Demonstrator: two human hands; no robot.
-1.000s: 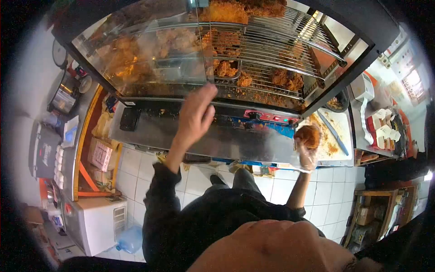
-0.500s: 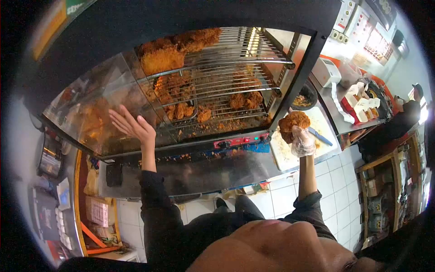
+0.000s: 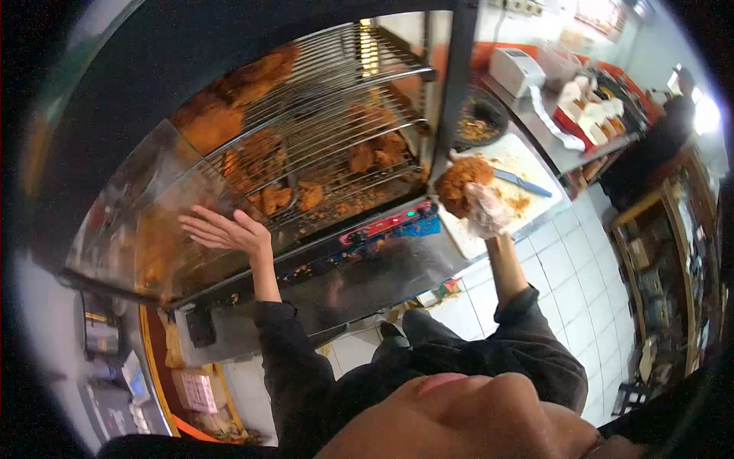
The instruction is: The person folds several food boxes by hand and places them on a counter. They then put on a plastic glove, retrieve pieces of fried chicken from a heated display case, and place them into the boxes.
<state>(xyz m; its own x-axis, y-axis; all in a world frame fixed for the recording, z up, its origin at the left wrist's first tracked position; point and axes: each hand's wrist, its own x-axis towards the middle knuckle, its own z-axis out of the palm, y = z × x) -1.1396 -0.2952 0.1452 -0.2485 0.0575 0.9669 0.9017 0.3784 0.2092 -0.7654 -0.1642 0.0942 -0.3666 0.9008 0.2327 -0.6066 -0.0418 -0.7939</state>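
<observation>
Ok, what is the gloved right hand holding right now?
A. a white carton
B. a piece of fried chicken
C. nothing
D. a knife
B: the right hand, in a clear plastic glove, grips a piece of fried chicken beside the warmer's open side, above the white cutting board; the knife lies on that board.

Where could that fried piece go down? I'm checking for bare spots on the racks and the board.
The upper wire rack is bare on its right half; fried pieces crowd its left. The cutting board has bare room between the knife and the bowl. The lower rack is crowded. The right hand holds the fried piece by the open side.
</observation>
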